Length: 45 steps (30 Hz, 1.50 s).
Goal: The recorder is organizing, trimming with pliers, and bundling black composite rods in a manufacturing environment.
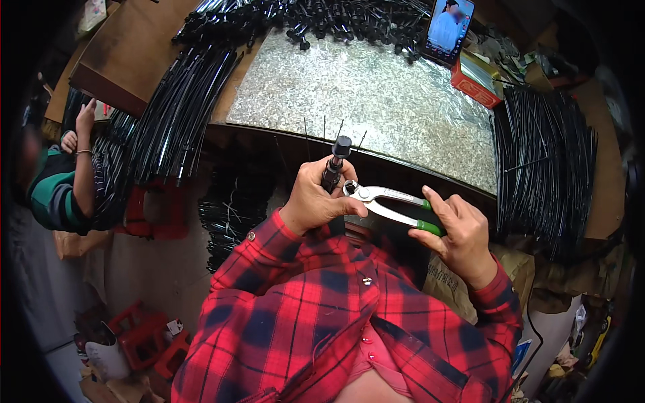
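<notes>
My left hand [314, 199] is closed around a black shaft piece [332, 172] with a knobbed end; it looks like part of an umbrella frame. Several thin dark rods stick up behind its knob. In my right hand [459, 232] are metal pincers [390, 203] with green grips, the fingers and thumb on the handles. The pincers' handles are spread apart. Their jaws sit against the black piece at my left fingertips, and my left thumb lies just below them. Whether the jaws bite on anything is hidden.
A speckled worktop [349, 94] lies ahead, with a heap of black knobbed shafts [302, 20] at its far edge. Bundled black rods [547, 161] hang at right, more rods [181, 114] at left. A phone [447, 30] stands by a red box [475, 80]. Another person [64, 181] sits at left.
</notes>
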Each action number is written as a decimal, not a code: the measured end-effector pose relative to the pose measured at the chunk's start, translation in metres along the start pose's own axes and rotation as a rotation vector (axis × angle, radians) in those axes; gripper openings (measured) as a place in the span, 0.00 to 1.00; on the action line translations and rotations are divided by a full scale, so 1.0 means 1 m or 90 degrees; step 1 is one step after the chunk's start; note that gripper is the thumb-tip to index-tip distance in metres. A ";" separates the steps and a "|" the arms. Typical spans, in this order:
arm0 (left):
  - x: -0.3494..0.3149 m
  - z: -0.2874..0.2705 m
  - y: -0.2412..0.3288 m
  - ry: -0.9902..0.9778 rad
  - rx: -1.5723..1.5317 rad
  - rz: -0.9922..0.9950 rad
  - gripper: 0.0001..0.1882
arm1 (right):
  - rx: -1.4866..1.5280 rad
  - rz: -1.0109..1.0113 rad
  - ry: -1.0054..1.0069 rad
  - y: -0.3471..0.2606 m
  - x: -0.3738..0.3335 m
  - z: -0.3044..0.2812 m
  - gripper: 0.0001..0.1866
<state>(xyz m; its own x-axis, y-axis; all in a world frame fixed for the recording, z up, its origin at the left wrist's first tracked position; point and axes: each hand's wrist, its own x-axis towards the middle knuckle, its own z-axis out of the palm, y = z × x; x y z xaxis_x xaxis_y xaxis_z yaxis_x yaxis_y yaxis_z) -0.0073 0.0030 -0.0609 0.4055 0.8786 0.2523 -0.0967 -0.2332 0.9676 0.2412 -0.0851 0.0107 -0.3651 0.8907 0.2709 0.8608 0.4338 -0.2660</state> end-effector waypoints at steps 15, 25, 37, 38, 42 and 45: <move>-0.003 0.005 0.005 0.037 0.109 -0.013 0.16 | 0.083 0.044 -0.029 -0.005 -0.004 0.015 0.31; -0.010 0.018 0.004 0.147 0.307 0.167 0.32 | -0.124 0.257 0.169 0.072 0.042 0.055 0.24; 0.110 -0.311 -0.003 0.046 1.198 0.165 0.28 | 0.178 -0.139 0.409 0.025 0.009 0.109 0.11; 0.102 -0.331 -0.030 -0.029 1.278 0.029 0.30 | 0.212 -0.123 0.375 0.027 -0.005 0.125 0.09; 0.125 -0.277 -0.047 -0.023 1.083 0.043 0.29 | 0.094 0.128 0.381 0.110 -0.083 0.193 0.05; 0.121 -0.220 -0.008 -0.070 1.087 0.084 0.25 | 0.050 0.554 0.305 0.180 -0.143 0.251 0.07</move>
<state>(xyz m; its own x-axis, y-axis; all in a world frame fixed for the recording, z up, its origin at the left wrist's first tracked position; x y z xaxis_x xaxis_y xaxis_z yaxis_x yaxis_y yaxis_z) -0.1574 0.2028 -0.0364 0.5375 0.8052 0.2505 0.8430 -0.5062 -0.1820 0.3591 -0.1007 -0.3080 0.5783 0.7617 0.2924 0.7285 -0.3207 -0.6053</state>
